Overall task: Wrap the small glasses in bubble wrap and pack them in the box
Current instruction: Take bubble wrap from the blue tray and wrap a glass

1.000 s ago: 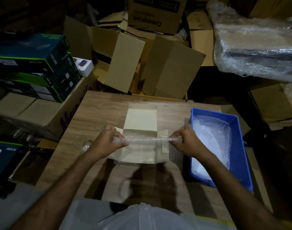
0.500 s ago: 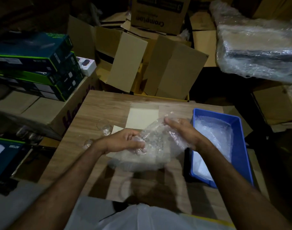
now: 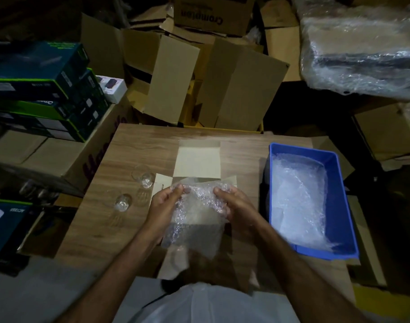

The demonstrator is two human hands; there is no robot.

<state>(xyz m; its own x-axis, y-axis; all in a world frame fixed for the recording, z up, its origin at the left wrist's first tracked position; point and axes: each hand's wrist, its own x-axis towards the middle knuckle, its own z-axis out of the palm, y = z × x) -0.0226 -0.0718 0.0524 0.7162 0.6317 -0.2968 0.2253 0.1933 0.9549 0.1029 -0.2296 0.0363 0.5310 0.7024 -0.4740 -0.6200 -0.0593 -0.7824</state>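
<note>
Since earlier, bubble wrap [image 3: 194, 220] hangs lower, both hands' fingers pinching its top: left hand [image 3: 163, 210], right hand [image 3: 234, 209]. Wrap hides box [image 3: 198, 159] interior. Two glasses [image 3: 143, 177] sit left on desk [image 3: 134, 148], faint.

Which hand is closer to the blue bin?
The right hand. It grips the bubble wrap just left of the blue bin, not touching it. The left hand grips the wrap's other side, farther away, toward the two glasses.
</note>
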